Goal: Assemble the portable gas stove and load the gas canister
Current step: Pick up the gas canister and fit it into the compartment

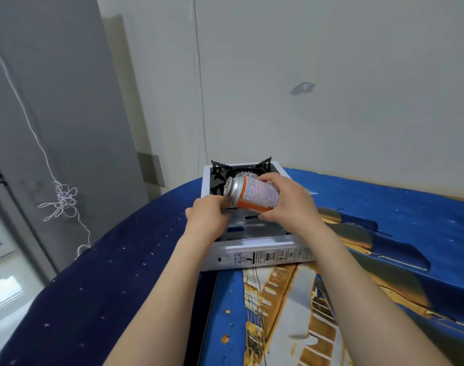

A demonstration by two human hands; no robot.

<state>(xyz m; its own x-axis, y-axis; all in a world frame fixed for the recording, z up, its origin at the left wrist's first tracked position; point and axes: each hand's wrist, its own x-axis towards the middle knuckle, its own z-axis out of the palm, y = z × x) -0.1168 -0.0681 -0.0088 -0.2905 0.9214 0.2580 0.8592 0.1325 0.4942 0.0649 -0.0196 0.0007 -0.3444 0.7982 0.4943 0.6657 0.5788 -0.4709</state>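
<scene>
A white portable gas stove (262, 253) stands on the blue patterned tablecloth (399, 228), its black pan support (220, 175) at the far end. Its canister compartment (254, 228) at the near end lies open, bare metal showing inside. Over that compartment I hold an orange and white gas canister (254, 194) on its side, silver top pointing left. My right hand (288, 202) wraps around the canister's body. My left hand (209, 215) pinches at the canister's silver top end, fingers closed by the valve.
The table's rounded left edge drops off near a grey cabinet (54, 101) with a tangled white cord (64, 199) hanging beside it. A white wall (331, 75) stands just behind the stove. Tablecloth stretches to the right and toward me.
</scene>
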